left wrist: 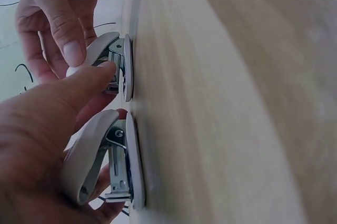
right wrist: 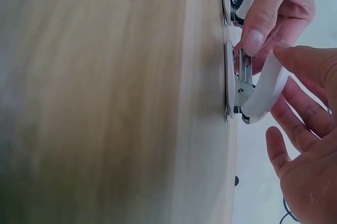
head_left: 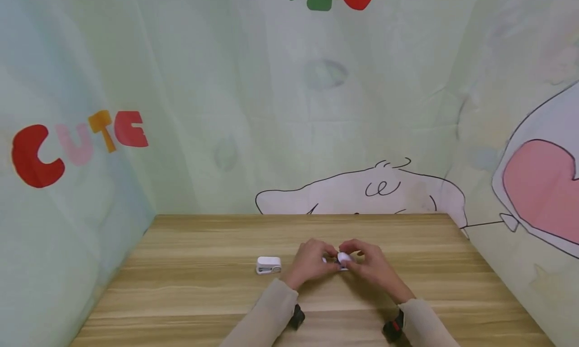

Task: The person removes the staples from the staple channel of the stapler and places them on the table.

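Between both hands a white mini stapler point(right wrist: 266, 90) stands on the wooden table, its lid tilted up from the metal staple channel point(right wrist: 245, 71). My right hand point(head_left: 373, 266) pinches its lid, as the left wrist view shows with the thumb on the white plastic. My left hand point(head_left: 312, 259) grips the other end, thumb tip at the metal. Within the curve of the left hand is a second white stapler point(left wrist: 134, 166), mostly hidden in the head view. To the left of that hand sits another white stapler point(head_left: 269, 265), untouched.
The wooden table point(head_left: 203, 296) reaches back to a printed cloth wall point(head_left: 271, 136) bearing letters and cartoon outlines. Similar cloth hangs at both sides. Dark wrist cameras point(head_left: 393, 328) are strapped under the sleeves.
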Demonstrator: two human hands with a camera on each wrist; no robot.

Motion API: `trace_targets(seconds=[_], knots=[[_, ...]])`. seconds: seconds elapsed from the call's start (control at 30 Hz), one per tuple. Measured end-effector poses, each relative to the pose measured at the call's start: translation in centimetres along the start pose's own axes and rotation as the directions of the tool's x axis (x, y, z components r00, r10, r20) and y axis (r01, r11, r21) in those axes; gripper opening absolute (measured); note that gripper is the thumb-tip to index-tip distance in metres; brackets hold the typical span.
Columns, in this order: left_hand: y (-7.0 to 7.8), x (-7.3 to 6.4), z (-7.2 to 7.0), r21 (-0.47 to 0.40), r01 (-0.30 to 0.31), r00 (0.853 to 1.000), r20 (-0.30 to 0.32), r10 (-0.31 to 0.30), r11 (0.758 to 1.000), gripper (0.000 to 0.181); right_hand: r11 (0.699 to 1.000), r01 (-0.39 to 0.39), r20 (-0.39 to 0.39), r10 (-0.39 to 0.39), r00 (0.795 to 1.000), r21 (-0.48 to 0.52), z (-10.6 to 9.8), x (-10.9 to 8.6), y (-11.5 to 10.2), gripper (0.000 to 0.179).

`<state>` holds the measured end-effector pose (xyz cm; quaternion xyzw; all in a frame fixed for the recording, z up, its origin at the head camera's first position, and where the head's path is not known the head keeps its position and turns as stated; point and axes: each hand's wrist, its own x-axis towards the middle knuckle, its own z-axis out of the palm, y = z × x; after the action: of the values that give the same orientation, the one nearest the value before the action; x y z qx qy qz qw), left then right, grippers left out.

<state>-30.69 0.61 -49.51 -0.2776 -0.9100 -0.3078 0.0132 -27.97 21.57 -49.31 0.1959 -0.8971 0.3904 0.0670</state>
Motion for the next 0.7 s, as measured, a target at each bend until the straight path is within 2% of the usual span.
trace_targets(seconds=[0.1,0.27,0.47,0.7], knots=[[-0.09,0.24,0.25,-0.005,0.002,1.000,-0.018,-0.002,1.000,0.018,1.000,-0.006,0.005,0.006,1.000,0.011,0.08,0.14,-0.03,0.027],[0.01,0.39,0.39,0.005,0.037,0.999,-0.011,-0.037,0.999,0.017,1.000,-0.002,0.015,0.002,1.000,-0.008,0.13,0.26,-0.26,0.027],[0.20,0.56,0.42,0.048,0.056,0.998,-0.004,-0.056,0.997,0.014,0.999,0.015,-0.045,-0.018,0.999,-0.049,-0.05,0.11,-0.32,0.027],[0.36,0.35,0.37,0.070,0.079,0.997,-0.011,-0.078,0.994,0.014,0.998,0.040,-0.118,-0.045,0.992,-0.044,-0.84,-0.55,0.06,0.031]])
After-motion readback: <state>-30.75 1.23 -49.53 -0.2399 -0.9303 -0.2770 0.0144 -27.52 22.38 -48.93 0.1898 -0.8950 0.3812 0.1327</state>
